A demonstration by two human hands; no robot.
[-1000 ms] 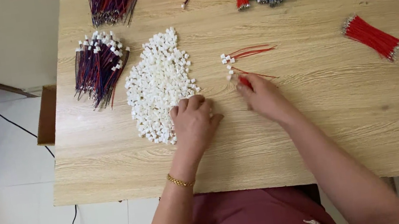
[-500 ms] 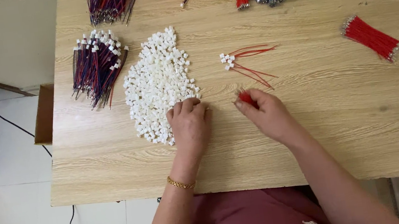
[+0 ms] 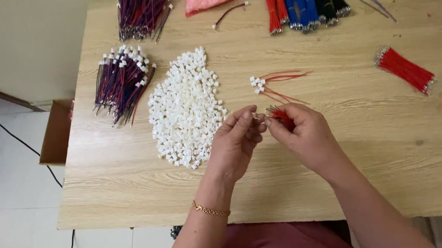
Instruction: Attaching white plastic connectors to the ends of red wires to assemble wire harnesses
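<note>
Head view shows both hands raised just above the wooden table, fingertips meeting. Left hand pinches a small white connector between thumb and forefinger. Right hand is curled around a few red wires, beside the pile of white connectors.
</note>
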